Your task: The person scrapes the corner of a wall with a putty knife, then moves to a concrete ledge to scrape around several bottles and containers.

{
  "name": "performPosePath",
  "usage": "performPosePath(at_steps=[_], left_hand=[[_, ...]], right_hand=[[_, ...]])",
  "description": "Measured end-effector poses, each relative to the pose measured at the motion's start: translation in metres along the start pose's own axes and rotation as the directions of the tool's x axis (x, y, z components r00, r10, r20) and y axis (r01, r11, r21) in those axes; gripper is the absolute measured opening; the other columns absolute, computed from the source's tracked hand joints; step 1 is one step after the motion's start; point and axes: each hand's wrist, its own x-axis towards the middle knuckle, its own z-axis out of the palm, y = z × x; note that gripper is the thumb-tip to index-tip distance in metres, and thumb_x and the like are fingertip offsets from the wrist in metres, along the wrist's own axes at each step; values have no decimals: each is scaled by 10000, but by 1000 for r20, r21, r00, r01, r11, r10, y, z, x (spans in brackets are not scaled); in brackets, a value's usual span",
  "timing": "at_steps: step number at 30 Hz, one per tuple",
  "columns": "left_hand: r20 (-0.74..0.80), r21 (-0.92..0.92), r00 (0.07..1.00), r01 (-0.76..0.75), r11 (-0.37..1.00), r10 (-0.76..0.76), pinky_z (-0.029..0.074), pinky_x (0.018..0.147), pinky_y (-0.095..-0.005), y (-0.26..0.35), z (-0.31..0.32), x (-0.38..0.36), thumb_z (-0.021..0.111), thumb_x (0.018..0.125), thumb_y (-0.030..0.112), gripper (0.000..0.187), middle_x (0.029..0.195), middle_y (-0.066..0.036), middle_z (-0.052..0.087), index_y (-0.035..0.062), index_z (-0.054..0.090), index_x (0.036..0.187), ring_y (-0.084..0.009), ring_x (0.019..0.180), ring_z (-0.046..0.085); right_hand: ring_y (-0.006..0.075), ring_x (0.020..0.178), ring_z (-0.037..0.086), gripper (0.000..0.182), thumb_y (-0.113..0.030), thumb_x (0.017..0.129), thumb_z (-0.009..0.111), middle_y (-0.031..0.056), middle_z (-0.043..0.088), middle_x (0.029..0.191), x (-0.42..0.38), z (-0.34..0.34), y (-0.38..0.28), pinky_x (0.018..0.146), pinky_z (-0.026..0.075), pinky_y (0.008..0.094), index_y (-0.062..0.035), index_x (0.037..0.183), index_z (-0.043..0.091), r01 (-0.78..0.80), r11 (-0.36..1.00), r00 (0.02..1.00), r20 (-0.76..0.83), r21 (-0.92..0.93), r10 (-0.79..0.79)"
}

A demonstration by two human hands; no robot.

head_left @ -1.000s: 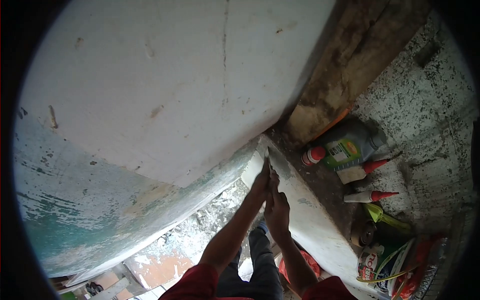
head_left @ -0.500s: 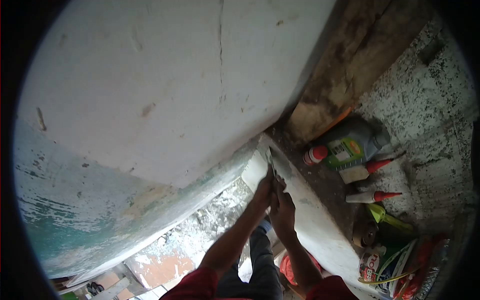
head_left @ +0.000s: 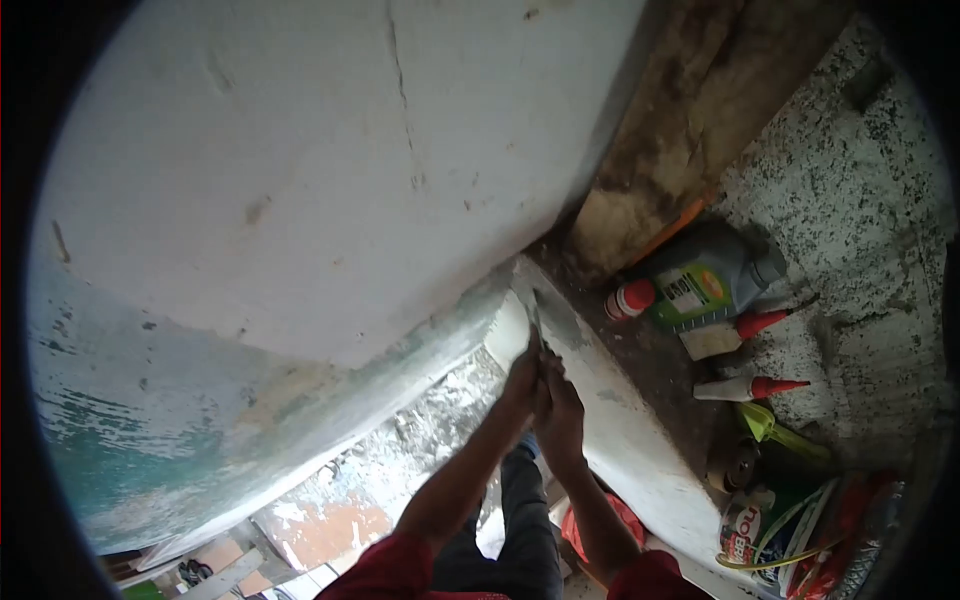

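My two hands are close together at the low wall, both closed around one slim tool (head_left: 534, 318) with a thin, pointed-looking metal blade. It may be a scraper or knife; its exact kind is too small to tell. My left hand (head_left: 520, 383) grips it from the left, and my right hand (head_left: 561, 405) wraps it from the right, the fingers touching. The blade lies against the grey-stained end of the low wall (head_left: 625, 435), near the inner corner. Left of the blade, a smooth white patch (head_left: 508, 328) covers the wall's edge. My fingers hide the handle.
Along the ledge on the right stand a grey bottle with a green label (head_left: 700, 290), a red-capped container (head_left: 630, 299), two red-nozzled bottles (head_left: 752, 388) and a white tub (head_left: 750, 530). A large cracked wall (head_left: 300, 180) rises ahead. A red bag (head_left: 605, 530) lies below.
The view has shifted slightly, so the wall's crack sits farther left. My hands and the blade have moved only a little, still at the same corner with the same grip.
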Motion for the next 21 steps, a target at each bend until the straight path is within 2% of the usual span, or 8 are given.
performPosePath(at_steps=[1, 4, 5, 8, 12, 16, 17, 21], left_hand=[[17, -74, 1000, -23, 997, 24, 448, 482, -258, -4, 7, -1, 425, 827, 452, 399, 493, 1, 431, 132, 420, 588, -151, 447, 465], [45, -64, 999, 7, 998, -4, 445, 483, -259, 21, 15, 10, 430, 826, 449, 401, 489, 4, 419, 134, 411, 578, -145, 451, 457], [47, 90, 998, -56, 994, 52, 450, 491, -264, 25, -2, 16, 425, 821, 461, 406, 489, 4, 418, 135, 411, 579, -143, 467, 470], [-35, 193, 995, -84, 978, 92, 419, 463, -252, 11, -8, 2, 399, 822, 495, 404, 498, 10, 420, 137, 418, 637, -129, 467, 459], [37, 92, 996, -84, 992, 81, 451, 465, -279, 27, 22, 5, 399, 846, 434, 413, 460, 9, 391, 135, 389, 561, -137, 448, 463], [-56, 194, 993, -86, 977, 99, 415, 450, -248, -1, -11, 2, 416, 826, 475, 401, 480, 6, 398, 126, 409, 629, -130, 443, 443], [-21, 55, 1000, -22, 998, 23, 417, 451, -253, -1, 5, -3, 418, 823, 480, 405, 480, 0, 402, 125, 407, 628, -134, 442, 441], [92, 40, 988, -127, 991, 123, 414, 449, -258, 18, 11, 14, 411, 805, 520, 443, 478, -10, 406, 132, 396, 593, -143, 439, 431]], right_hand=[[351, 923, 521, 298, -78, 825, 428, 229, 517, 1023, 2, -2, -4, 774, 451, 372, 27, 1102, 467, 86, 996, 995, -60, 1, -85], [323, 889, 541, 320, -39, 836, 412, 213, 530, 1018, 21, 15, -7, 753, 439, 352, 5, 1151, 445, 7, 1000, 994, -108, -13, -9], [328, 907, 536, 312, -39, 835, 408, 216, 527, 1023, 19, 4, -10, 772, 435, 353, 20, 1138, 450, -138, 990, 985, 112, 24, 134], [361, 821, 542, 296, -63, 827, 417, 235, 529, 919, 1, 16, -3, 698, 466, 384, 34, 1103, 459, 117, 993, 986, -114, -27, -120], [344, 809, 553, 317, -59, 824, 419, 229, 530, 924, 21, 7, -15, 682, 478, 375, 28, 1128, 443, -60, 998, 998, -3, 27, 60], [304, 843, 548, 305, -48, 838, 417, 216, 540, 979, -8, 11, 1, 691, 434, 372, 34, 1130, 452, 146, 987, 981, -120, -70, -153], [318, 763, 542, 294, -53, 836, 426, 218, 545, 905, -5, 4, -7, 629, 417, 396, 29, 1116, 463, 57, 998, 990, -133, 12, -55], [335, 717, 533, 271, -46, 834, 419, 215, 531, 801, 19, -2, -14, 623, 423, 395, 24, 1088, 480, -15, 1000, 999, -31, 21, 16]])
